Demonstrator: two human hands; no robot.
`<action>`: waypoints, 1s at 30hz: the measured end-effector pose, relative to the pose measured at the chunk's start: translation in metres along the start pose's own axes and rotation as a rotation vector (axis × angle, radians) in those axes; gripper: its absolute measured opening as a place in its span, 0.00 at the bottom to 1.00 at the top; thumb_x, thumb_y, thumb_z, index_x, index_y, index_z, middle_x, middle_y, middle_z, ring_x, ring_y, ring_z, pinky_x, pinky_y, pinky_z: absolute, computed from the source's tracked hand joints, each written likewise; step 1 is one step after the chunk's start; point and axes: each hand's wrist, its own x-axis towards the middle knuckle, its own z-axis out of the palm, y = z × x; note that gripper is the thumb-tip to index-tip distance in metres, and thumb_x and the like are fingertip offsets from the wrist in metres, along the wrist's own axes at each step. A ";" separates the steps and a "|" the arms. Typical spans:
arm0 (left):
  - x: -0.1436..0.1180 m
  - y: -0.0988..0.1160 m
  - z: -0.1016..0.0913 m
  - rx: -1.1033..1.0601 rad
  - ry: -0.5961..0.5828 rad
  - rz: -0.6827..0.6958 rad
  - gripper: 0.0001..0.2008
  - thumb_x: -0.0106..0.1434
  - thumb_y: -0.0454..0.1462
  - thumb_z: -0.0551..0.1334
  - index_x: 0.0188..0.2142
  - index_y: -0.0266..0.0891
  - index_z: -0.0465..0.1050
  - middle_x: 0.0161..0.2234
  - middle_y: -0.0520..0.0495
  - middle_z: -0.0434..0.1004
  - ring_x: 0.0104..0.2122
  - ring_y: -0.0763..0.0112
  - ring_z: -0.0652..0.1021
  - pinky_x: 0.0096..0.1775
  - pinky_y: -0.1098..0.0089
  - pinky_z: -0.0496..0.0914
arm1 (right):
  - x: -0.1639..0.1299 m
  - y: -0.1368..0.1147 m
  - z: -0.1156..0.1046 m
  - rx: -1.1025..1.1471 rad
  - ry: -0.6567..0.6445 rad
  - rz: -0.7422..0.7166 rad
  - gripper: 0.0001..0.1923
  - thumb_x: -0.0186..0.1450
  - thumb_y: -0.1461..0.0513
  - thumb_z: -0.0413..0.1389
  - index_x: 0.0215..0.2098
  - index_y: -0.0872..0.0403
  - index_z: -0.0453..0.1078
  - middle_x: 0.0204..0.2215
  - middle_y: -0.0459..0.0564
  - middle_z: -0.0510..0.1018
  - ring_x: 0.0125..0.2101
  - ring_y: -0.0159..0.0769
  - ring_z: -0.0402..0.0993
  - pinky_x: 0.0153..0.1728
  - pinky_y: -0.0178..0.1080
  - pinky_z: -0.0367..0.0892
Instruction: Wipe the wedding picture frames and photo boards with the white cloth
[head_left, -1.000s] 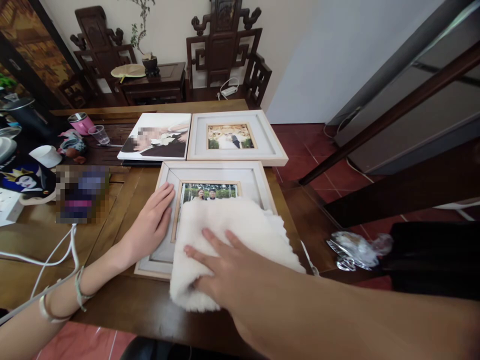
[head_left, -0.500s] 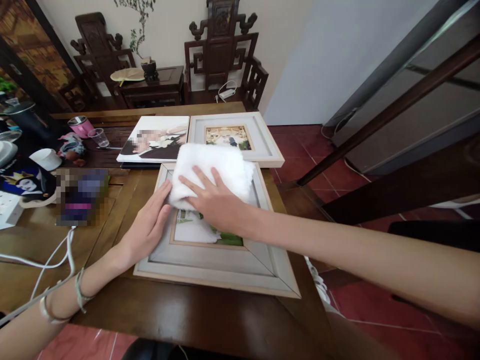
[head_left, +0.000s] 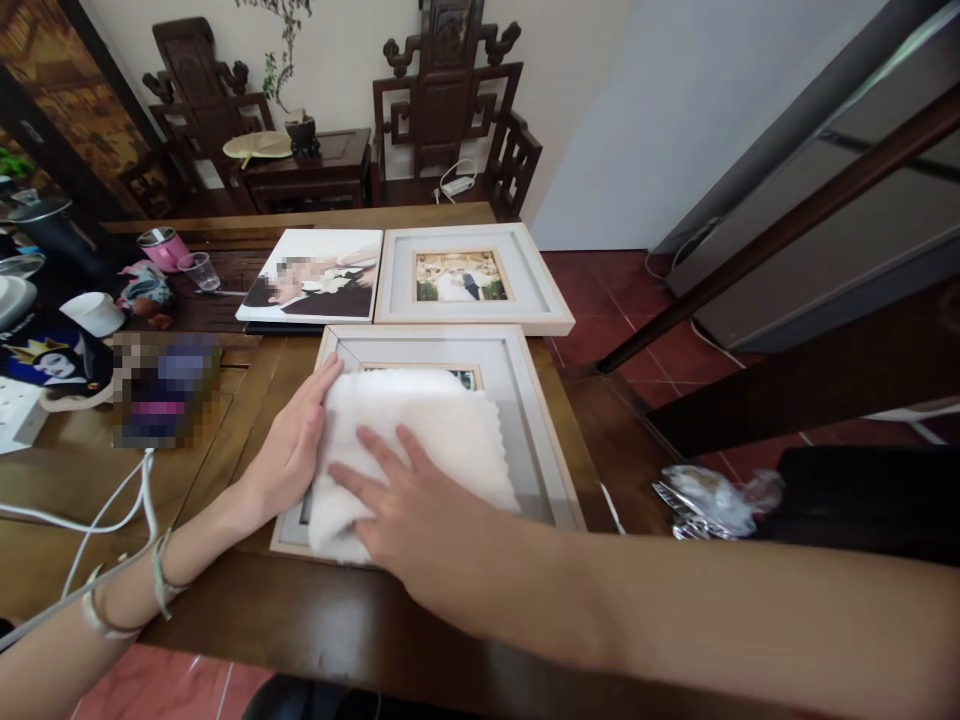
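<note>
My right hand (head_left: 409, 505) lies flat on a fluffy white cloth (head_left: 409, 440), fingers spread open and pressing down, not gripping. The cloth covers the photo in the big pale wooden picture frame (head_left: 525, 400) near me on the brown wooden bench (head_left: 247, 400). My left hand (head_left: 292, 450) rests open on the frame's left edge, fingers straight, touching the cloth's side.

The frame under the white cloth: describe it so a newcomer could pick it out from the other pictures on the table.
On the wooden table, three pictures lie flat: two side by side at the far edge, one alone nearer the person. The near frame is the one, pale wood with a grey mat. Only it has the white cloth over its photo, with the right hand on the cloth and the left hand at its left edge.
</note>
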 end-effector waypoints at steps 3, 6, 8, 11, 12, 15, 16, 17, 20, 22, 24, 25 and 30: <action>0.001 0.000 0.000 0.059 -0.045 -0.035 0.28 0.74 0.49 0.42 0.65 0.38 0.58 0.68 0.42 0.55 0.68 0.62 0.57 0.67 0.53 0.50 | -0.016 -0.007 -0.009 0.077 -0.166 0.011 0.22 0.56 0.64 0.64 0.50 0.53 0.77 0.66 0.59 0.61 0.65 0.72 0.46 0.58 0.71 0.52; 0.002 0.001 0.002 0.112 -0.088 -0.028 0.26 0.74 0.46 0.44 0.64 0.35 0.60 0.69 0.41 0.53 0.68 0.63 0.55 0.68 0.55 0.48 | -0.031 -0.005 -0.023 0.139 -0.314 0.054 0.24 0.52 0.63 0.68 0.48 0.51 0.78 0.65 0.58 0.63 0.64 0.69 0.50 0.58 0.68 0.55; 0.002 0.002 0.002 0.126 -0.085 -0.018 0.26 0.74 0.45 0.45 0.64 0.33 0.60 0.68 0.39 0.54 0.68 0.64 0.55 0.68 0.57 0.48 | -0.038 -0.002 -0.029 0.165 -0.351 0.073 0.20 0.53 0.61 0.68 0.45 0.53 0.79 0.63 0.60 0.66 0.62 0.67 0.56 0.58 0.65 0.57; 0.001 0.002 0.003 0.136 -0.081 -0.014 0.25 0.74 0.45 0.45 0.63 0.32 0.61 0.68 0.38 0.55 0.68 0.64 0.55 0.68 0.56 0.49 | -0.043 0.000 -0.028 0.201 -0.324 0.058 0.16 0.56 0.61 0.64 0.42 0.55 0.79 0.61 0.62 0.68 0.62 0.66 0.58 0.58 0.64 0.58; 0.001 0.002 0.003 0.136 -0.081 -0.016 0.25 0.74 0.45 0.45 0.63 0.33 0.61 0.68 0.39 0.56 0.68 0.64 0.55 0.68 0.56 0.49 | -0.042 -0.001 -0.025 0.210 -0.289 0.041 0.16 0.56 0.61 0.63 0.43 0.56 0.79 0.62 0.62 0.67 0.62 0.67 0.56 0.58 0.65 0.56; 0.000 0.001 0.004 0.134 -0.086 -0.022 0.25 0.74 0.45 0.45 0.63 0.34 0.61 0.68 0.39 0.56 0.68 0.63 0.54 0.68 0.55 0.49 | -0.032 -0.006 -0.015 0.203 -0.185 -0.001 0.22 0.54 0.63 0.62 0.48 0.55 0.77 0.64 0.62 0.63 0.64 0.72 0.50 0.59 0.68 0.52; 0.000 0.001 0.004 0.136 -0.088 -0.022 0.25 0.74 0.45 0.45 0.63 0.33 0.61 0.68 0.39 0.56 0.69 0.64 0.53 0.68 0.55 0.48 | -0.028 -0.009 -0.013 0.192 -0.169 -0.005 0.22 0.55 0.64 0.62 0.49 0.56 0.76 0.65 0.62 0.62 0.64 0.72 0.49 0.59 0.68 0.51; 0.000 0.001 0.004 0.138 -0.092 -0.022 0.25 0.74 0.44 0.45 0.63 0.32 0.61 0.68 0.38 0.55 0.69 0.64 0.53 0.68 0.55 0.48 | -0.023 -0.011 -0.011 0.178 -0.162 -0.004 0.23 0.55 0.65 0.61 0.50 0.56 0.76 0.65 0.62 0.61 0.64 0.72 0.48 0.60 0.68 0.50; 0.001 0.001 0.003 0.148 -0.100 -0.019 0.25 0.74 0.44 0.45 0.62 0.30 0.62 0.68 0.37 0.56 0.69 0.64 0.53 0.68 0.56 0.49 | -0.014 -0.015 -0.011 0.146 -0.150 0.002 0.24 0.56 0.66 0.60 0.52 0.58 0.74 0.66 0.65 0.58 0.65 0.73 0.46 0.60 0.69 0.49; 0.001 0.001 0.002 0.160 -0.105 -0.014 0.25 0.74 0.43 0.45 0.62 0.30 0.62 0.67 0.36 0.57 0.69 0.63 0.54 0.68 0.56 0.49 | -0.015 -0.014 -0.014 0.139 -0.152 -0.005 0.23 0.56 0.67 0.60 0.51 0.58 0.75 0.66 0.64 0.59 0.65 0.73 0.45 0.59 0.70 0.49; 0.002 0.000 0.002 0.177 -0.111 -0.001 0.24 0.74 0.43 0.45 0.61 0.31 0.63 0.67 0.37 0.58 0.68 0.63 0.54 0.67 0.55 0.50 | -0.022 -0.010 -0.020 0.142 -0.191 -0.003 0.23 0.55 0.69 0.60 0.49 0.56 0.76 0.65 0.61 0.62 0.65 0.69 0.47 0.59 0.69 0.52; 0.002 0.000 0.002 0.185 -0.112 0.008 0.24 0.74 0.43 0.46 0.61 0.31 0.64 0.67 0.37 0.58 0.68 0.62 0.54 0.67 0.54 0.50 | -0.027 -0.007 -0.023 0.143 -0.217 0.011 0.22 0.55 0.70 0.59 0.48 0.55 0.77 0.64 0.59 0.63 0.65 0.67 0.48 0.59 0.68 0.54; 0.002 -0.002 0.003 0.211 -0.113 0.032 0.22 0.74 0.42 0.47 0.60 0.32 0.64 0.66 0.38 0.60 0.68 0.62 0.55 0.67 0.53 0.51 | -0.065 0.006 -0.026 0.087 -0.178 0.134 0.18 0.53 0.72 0.57 0.39 0.50 0.80 0.56 0.49 0.76 0.59 0.48 0.66 0.57 0.48 0.65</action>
